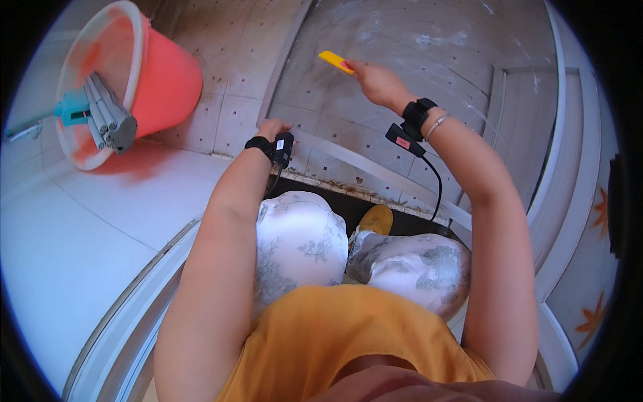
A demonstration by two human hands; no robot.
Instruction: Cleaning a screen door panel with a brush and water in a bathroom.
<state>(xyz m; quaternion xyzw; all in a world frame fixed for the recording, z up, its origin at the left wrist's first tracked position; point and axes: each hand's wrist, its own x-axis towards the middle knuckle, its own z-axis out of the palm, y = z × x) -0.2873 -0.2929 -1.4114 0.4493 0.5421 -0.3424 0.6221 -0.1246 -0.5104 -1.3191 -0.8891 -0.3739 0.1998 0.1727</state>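
Observation:
My right hand point(382, 84) is closed on a flat yellow scraper point(333, 61), which reaches out to the left over a smeared, see-through glass panel point(402, 40). Whitish streaks mark the glass, and speckled tiles show through it. At the panel's near left corner, my left hand point(273, 127) has its fingers curled round the pale door frame point(382, 173). Both wrists wear black straps with small black boxes and cables.
On the left stands a red bucket point(171, 80) with a white rim, beside a mop point(107, 117) with grey strips and a teal head. A dirty sill point(348, 184) runs in front of my knees. Grey door panelling point(529, 127) rises at right.

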